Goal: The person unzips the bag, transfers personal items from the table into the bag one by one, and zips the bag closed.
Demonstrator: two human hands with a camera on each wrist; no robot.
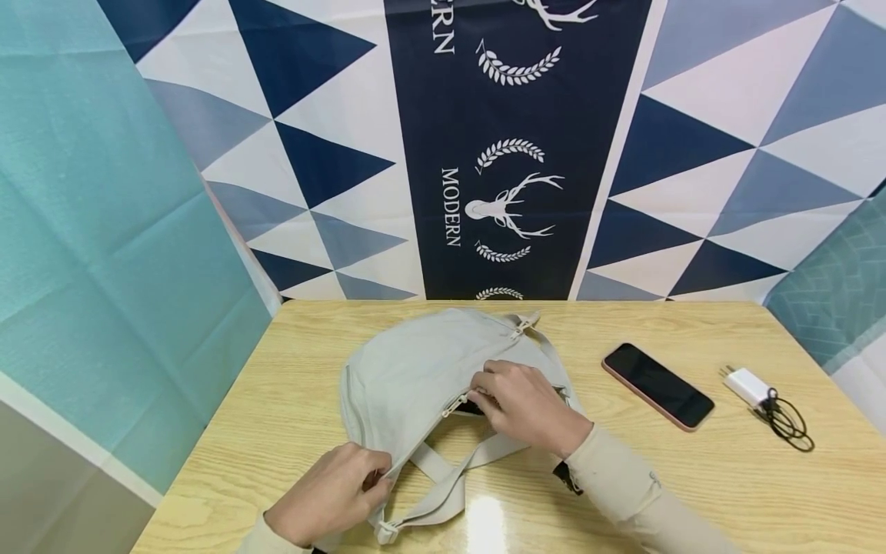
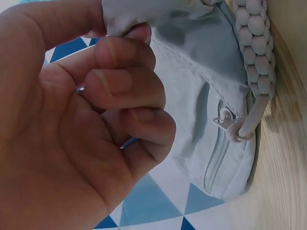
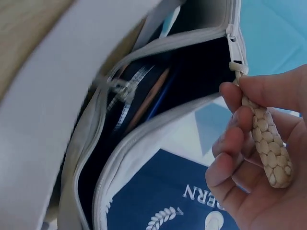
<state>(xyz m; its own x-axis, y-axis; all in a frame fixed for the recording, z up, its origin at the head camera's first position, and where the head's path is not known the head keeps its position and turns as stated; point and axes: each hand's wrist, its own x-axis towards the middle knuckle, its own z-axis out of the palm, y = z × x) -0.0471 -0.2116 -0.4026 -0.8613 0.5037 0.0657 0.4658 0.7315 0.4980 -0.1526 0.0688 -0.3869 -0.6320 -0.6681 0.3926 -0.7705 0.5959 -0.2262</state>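
A light grey bag point(image 1: 422, 377) lies on the wooden table with its zipped mouth partly parted. My left hand point(image 1: 346, 485) pinches the fabric at the bag's near left corner; the left wrist view shows the cloth point(image 2: 168, 24) between thumb and fingertips. With thumb and forefinger, my right hand point(image 3: 268, 139) holds the braided zipper pull point(image 3: 266, 134), just below its metal slider point(image 3: 235, 50). Inside the dark opening point(image 3: 201, 67) are brown and blue edges of contents I cannot identify. Near the left hand, another braided pull point(image 2: 256, 43) hangs from a side pocket zipper point(image 2: 218, 158).
A phone point(image 1: 657, 385) in a pink case lies right of the bag. Farther right is a white charger plug point(image 1: 746, 386) with a coiled black cable point(image 1: 785, 419). The bag's straps point(image 1: 443, 492) trail toward the table's front. A patterned cloth point(image 1: 512, 154) hangs behind the table.
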